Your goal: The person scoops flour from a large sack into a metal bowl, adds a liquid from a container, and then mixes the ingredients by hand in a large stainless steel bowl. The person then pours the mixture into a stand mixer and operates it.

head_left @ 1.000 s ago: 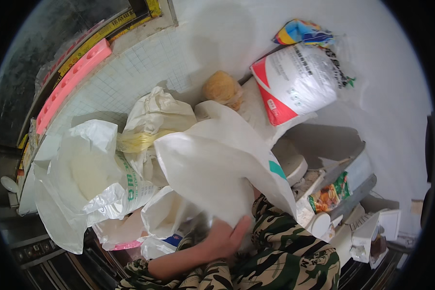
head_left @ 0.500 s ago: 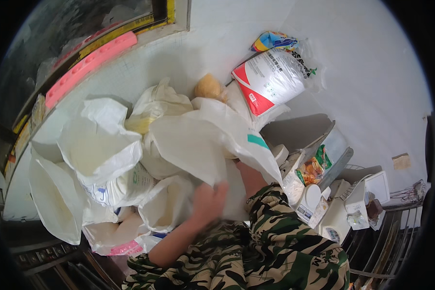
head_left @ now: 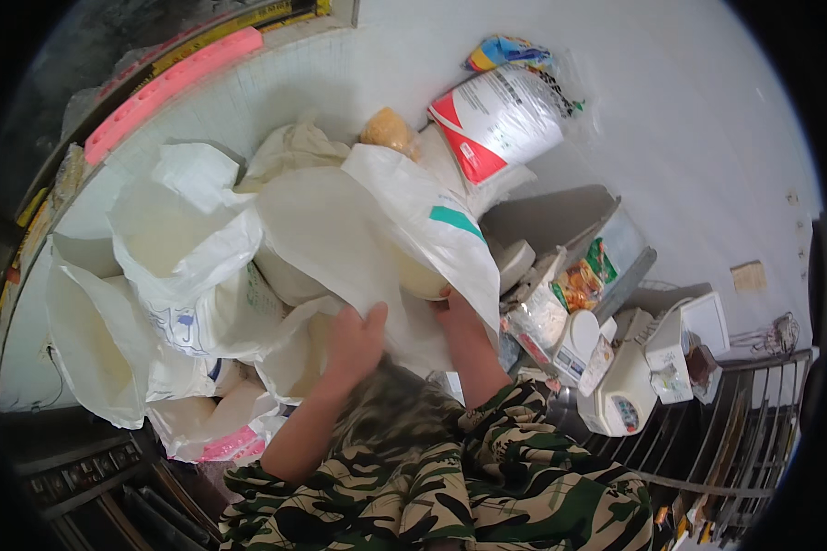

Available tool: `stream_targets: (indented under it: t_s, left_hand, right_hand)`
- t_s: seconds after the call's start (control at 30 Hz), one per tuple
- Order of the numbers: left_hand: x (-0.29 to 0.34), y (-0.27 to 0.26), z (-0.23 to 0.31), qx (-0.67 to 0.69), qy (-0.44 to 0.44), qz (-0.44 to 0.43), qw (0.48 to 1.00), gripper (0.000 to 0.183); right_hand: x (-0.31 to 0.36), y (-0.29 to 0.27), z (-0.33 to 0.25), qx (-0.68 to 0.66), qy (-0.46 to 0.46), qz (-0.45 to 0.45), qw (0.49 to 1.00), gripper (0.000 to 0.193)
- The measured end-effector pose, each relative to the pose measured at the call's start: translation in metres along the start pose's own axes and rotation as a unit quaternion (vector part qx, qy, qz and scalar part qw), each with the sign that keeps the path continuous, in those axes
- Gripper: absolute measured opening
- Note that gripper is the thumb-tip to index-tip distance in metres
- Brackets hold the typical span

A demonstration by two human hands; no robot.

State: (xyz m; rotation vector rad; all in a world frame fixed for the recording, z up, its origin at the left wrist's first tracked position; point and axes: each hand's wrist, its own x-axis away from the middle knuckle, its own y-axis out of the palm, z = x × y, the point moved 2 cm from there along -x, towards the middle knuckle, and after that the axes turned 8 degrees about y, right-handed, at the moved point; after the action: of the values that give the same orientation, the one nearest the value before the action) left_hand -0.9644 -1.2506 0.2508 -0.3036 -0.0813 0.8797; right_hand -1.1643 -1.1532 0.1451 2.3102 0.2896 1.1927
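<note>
Big white sack with teal mark (head_left: 377, 230) lay tilted atop heap of open white bags (head_left: 170, 248) against white wall (head_left: 671, 110). My left hand (head_left: 354, 340) pressed flat on sack's lower fold, fingers spread, not clamped. My right hand (head_left: 459, 317) gripped sack's edge, propping mouth so pale contents showed. Hands apart. Red-and-white bag (head_left: 505, 119) stood behind; small scale (head_left: 620, 404) at right.
</note>
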Motion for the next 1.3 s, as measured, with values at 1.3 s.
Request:
stream_targets:
  t_s: [1.3]
  left_hand:
    - [0.057,0.064,-0.054,0.203,-0.176,-0.009,0.963,0.042]
  right_hand:
    - [0.027,-0.12,0.021,0.007,0.046,0.053,0.997,0.045]
